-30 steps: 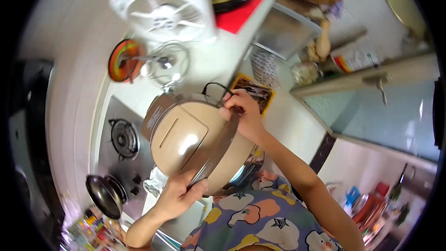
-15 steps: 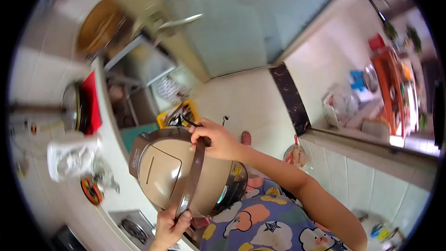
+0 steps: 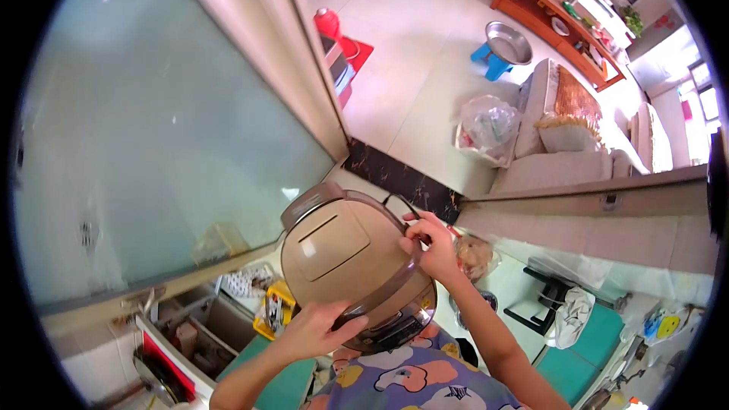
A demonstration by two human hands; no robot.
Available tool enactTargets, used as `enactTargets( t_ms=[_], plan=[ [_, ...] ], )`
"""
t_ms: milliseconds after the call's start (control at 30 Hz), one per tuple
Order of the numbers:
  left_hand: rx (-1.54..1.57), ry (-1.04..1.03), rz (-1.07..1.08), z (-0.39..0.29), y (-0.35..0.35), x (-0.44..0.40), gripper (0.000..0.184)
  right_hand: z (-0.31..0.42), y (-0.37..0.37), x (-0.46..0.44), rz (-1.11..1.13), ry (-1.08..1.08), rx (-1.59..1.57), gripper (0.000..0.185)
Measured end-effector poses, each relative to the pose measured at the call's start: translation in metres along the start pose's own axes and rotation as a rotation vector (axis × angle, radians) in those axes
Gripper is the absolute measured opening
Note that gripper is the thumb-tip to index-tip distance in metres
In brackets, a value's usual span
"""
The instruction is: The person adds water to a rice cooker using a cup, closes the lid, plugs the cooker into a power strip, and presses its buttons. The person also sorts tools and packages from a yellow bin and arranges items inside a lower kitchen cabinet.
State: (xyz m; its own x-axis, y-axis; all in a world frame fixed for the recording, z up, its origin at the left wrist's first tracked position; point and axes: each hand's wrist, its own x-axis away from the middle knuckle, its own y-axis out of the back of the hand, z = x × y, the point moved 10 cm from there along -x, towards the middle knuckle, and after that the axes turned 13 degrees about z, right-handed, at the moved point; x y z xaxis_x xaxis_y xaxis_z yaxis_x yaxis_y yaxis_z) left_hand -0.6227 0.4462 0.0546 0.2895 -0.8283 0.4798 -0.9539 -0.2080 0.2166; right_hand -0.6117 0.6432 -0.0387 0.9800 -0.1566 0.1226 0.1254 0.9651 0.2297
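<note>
A beige and brown rice cooker [image 3: 334,266] is held in front of my patterned top, its lid closed and its display panel toward me. Its brown carrying handle [image 3: 391,281] crosses the lid. My left hand [image 3: 326,326] is closed around the handle's left end. At the other end, my right hand [image 3: 431,243] grips the handle, with a black cord [image 3: 406,205] looping out beside its fingers. The cooker's underside is hidden.
A frosted glass door [image 3: 175,129] stands at left. Ahead, a dark stone threshold [image 3: 402,178] leads to a room with a sofa [image 3: 554,171], a plastic bag [image 3: 490,121] and a metal basin [image 3: 509,42] on a blue stool. A yellow basket [image 3: 277,311] sits at lower left.
My view has turned right, from the counter and door toward the doorway. The rice cooker has turned with me, still held by its handle in both hands.
</note>
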Motion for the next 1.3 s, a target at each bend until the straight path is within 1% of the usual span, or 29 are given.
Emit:
enactTargets(
  t_ms=[33, 133, 167, 200, 267, 300, 400, 433, 500, 533, 567, 667, 700, 800, 833, 867, 933, 1033, 1067, 1133, 1200, 1233, 1267, 1300],
  plan=[
    [-0.034, 0.007, 0.039, -0.007, 0.010, -0.026, 0.034, 0.000, 0.024, -0.008, -0.061, 0.001, 0.023, 0.015],
    [-0.273, 0.086, 0.200, -0.017, 0.042, -0.098, 0.034, -0.007, 0.081, -0.036, -0.232, -0.011, 0.128, 0.015],
    [-0.306, 0.043, 0.158, -0.026, 0.055, -0.119, 0.039, -0.011, 0.097, -0.045, -0.275, -0.054, 0.101, 0.015],
    [-0.284, -0.010, 0.147, -0.034, 0.063, -0.140, 0.039, -0.018, 0.113, -0.054, -0.319, -0.055, 0.044, 0.015],
    [-0.267, -0.121, 0.108, -0.052, 0.090, -0.183, 0.039, -0.020, 0.144, -0.078, -0.368, -0.058, 0.077, 0.015],
    [-0.256, -0.113, 0.123, -0.059, 0.100, -0.204, 0.039, -0.025, 0.158, -0.091, -0.398, -0.051, 0.087, 0.015],
    [-0.262, -0.158, 0.139, -0.080, 0.126, -0.261, 0.045, -0.044, 0.196, -0.128, -0.473, -0.113, -0.059, 0.016],
    [-0.249, -0.152, 0.142, -0.086, 0.139, -0.280, 0.045, -0.051, 0.209, -0.143, -0.489, -0.121, -0.077, 0.017],
    [-0.222, -0.151, 0.096, -0.099, 0.166, -0.317, 0.044, -0.058, 0.233, -0.179, -0.471, -0.129, -0.032, 0.017],
    [-0.206, -0.150, 0.075, -0.104, 0.183, -0.340, 0.044, -0.061, 0.247, -0.203, -0.462, -0.135, -0.008, 0.017],
    [-0.224, -0.112, 0.104, -0.106, 0.193, -0.360, 0.044, -0.070, 0.259, -0.222, -0.452, -0.189, -0.051, 0.016],
    [-0.233, -0.074, 0.033, -0.109, 0.231, -0.419, 0.043, -0.079, 0.294, -0.296, -0.357, -0.176, -0.021, 0.017],
    [-0.230, -0.087, 0.032, -0.108, 0.246, -0.441, 0.041, -0.090, 0.306, -0.321, -0.352, -0.202, -0.078, 0.016],
    [-0.128, -0.080, -0.060, -0.132, 0.308, -0.491, 0.040, -0.078, 0.344, -0.408, -0.225, -0.234, 0.036, 0.015],
    [-0.108, -0.029, -0.022, -0.139, 0.328, -0.508, 0.041, -0.075, 0.356, -0.439, -0.180, -0.193, 0.077, 0.015],
    [-0.099, -0.030, -0.038, -0.141, 0.343, -0.521, 0.041, -0.077, 0.364, -0.464, -0.117, -0.196, 0.075, 0.021],
    [-0.086, -0.036, -0.079, -0.142, 0.382, -0.554, 0.042, -0.087, 0.385, -0.521, -0.042, -0.201, -0.056, 0.036],
    [-0.015, -0.052, -0.171, -0.136, 0.448, -0.608, 0.043, -0.104, 0.421, -0.606, 0.022, -0.268, -0.158, 0.051],
    [0.014, -0.056, -0.194, -0.131, 0.470, -0.625, 0.043, -0.116, 0.438, -0.629, 0.029, -0.340, -0.068, 0.052],
    [0.068, -0.057, -0.230, -0.115, 0.506, -0.658, 0.041, -0.187, 0.473, -0.654, 0.140, -0.515, 0.108, 0.044],
    [0.106, -0.055, -0.279, -0.107, 0.549, -0.698, 0.040, -0.224, 0.494, -0.696, 0.237, -0.462, 0.352, 0.031],
    [0.114, -0.037, -0.289, -0.100, 0.569, -0.714, 0.040, -0.227, 0.500, -0.725, 0.269, -0.437, 0.445, 0.017],
    [0.115, -0.013, -0.291, -0.094, 0.590, -0.729, 0.040, -0.236, 0.506, -0.752, 0.310, -0.467, 0.430, 0.016],
    [0.068, 0.089, -0.215, -0.084, 0.606, -0.746, 0.036, -0.238, 0.509, -0.786, 0.344, -0.492, 0.413, 0.015]
  ],
)
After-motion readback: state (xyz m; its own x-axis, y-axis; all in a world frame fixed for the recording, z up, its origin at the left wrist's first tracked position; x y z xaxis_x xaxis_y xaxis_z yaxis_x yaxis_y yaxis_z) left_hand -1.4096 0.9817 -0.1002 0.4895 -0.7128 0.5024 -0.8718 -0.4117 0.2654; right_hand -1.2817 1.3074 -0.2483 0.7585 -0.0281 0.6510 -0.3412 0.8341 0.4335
